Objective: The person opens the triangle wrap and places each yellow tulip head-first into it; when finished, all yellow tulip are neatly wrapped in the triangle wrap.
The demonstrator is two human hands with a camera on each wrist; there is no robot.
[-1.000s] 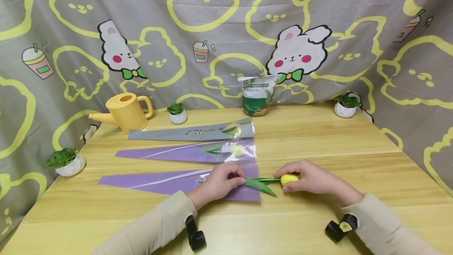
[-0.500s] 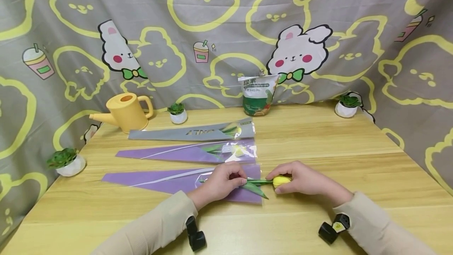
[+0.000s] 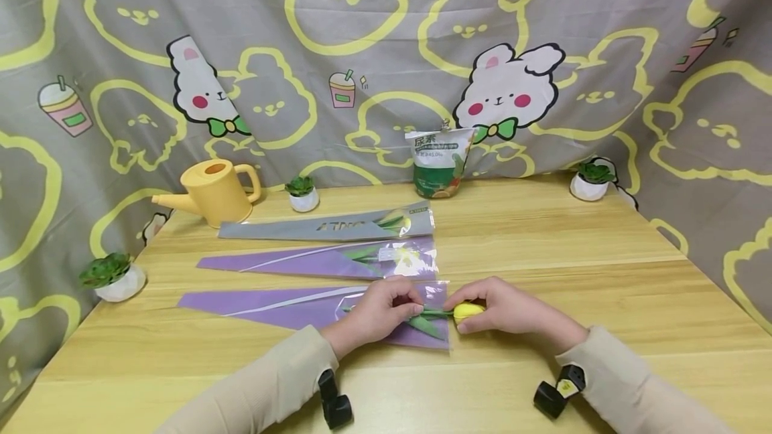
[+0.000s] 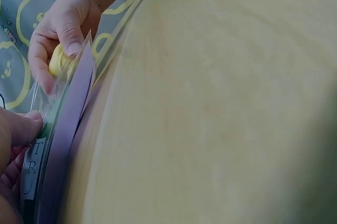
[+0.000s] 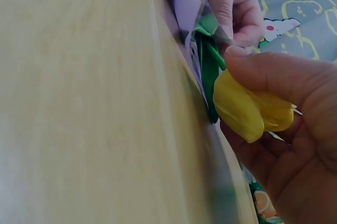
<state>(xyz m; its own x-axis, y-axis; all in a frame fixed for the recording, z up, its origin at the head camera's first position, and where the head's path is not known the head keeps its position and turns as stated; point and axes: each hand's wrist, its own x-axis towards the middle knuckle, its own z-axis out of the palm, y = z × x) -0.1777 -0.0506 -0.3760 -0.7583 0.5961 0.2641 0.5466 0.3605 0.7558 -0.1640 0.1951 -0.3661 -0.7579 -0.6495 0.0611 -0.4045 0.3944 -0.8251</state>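
Note:
In the head view my right hand grips a yellow tulip by its bloom. Its green stem and leaves lie inside the mouth of the nearest purple flower sleeve, while the bloom sits just outside. My left hand pinches the clear film of that sleeve near its open end. The right wrist view shows the bloom between thumb and fingers, with green leaves pointing along the sleeve. The lower stem is hidden by my left hand.
Behind lie another purple sleeve and a grey sleeve, each with a yellow tulip inside. A yellow watering can, small potted succulents and a green-white pouch stand along the table's back and left.
My right hand has moved left with the tulip, bringing its leaves and stem further into the sleeve. The sleeve has shifted slightly right; my left hand stays almost in place.

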